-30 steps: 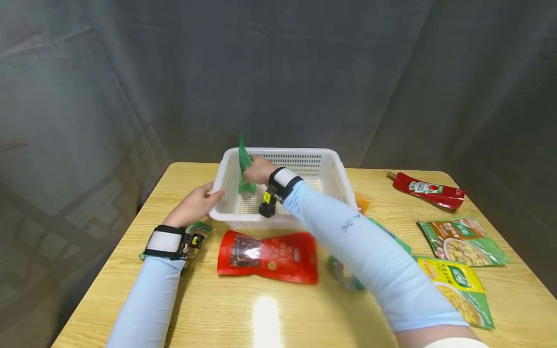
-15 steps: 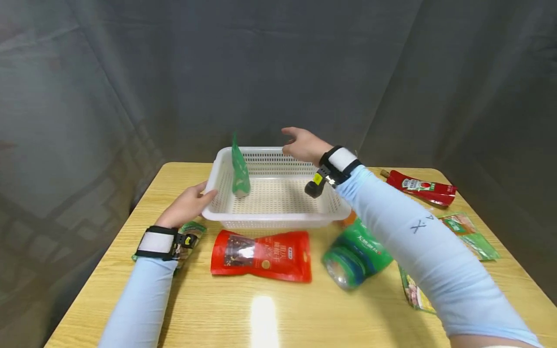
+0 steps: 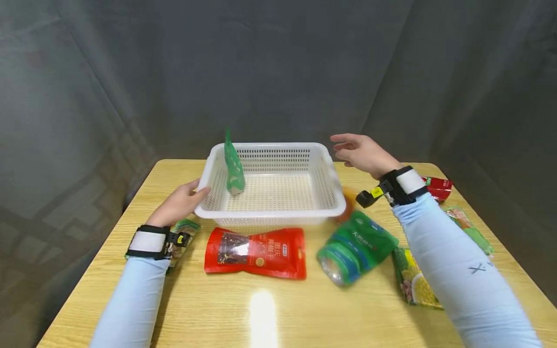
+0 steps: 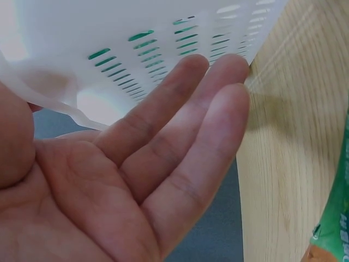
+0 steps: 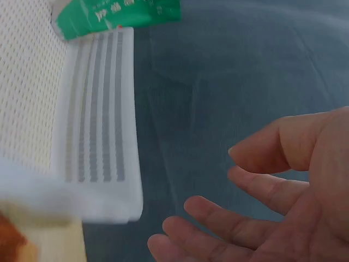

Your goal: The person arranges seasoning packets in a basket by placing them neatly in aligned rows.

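A white perforated basket [image 3: 270, 212] sits on the wooden table. A green pouch [image 3: 233, 166] leans upright against its left inner wall. My left hand [image 3: 180, 203] rests with straight fingers [image 4: 180, 136] against the basket's left outer wall [image 4: 136, 33]. My right hand [image 3: 361, 152] hovers empty, fingers loosely spread, in the air beyond the basket's right far corner [image 5: 103, 158]. The green pouch [image 5: 117, 13] shows at the top of the right wrist view.
In front of the basket lie a red pouch [image 3: 256, 246] and a green round-bottomed pouch [image 3: 354, 246]. A green packet [image 3: 184, 227] lies under my left wrist. Right of my right arm are a yellow-green packet [image 3: 413, 282], another green packet [image 3: 470, 227] and a red ketchup pouch [image 3: 437, 186].
My right hand let go of the green pouch, which stays standing in the basket, and swung right and up out of the basket. The left hand stayed on the basket's side.
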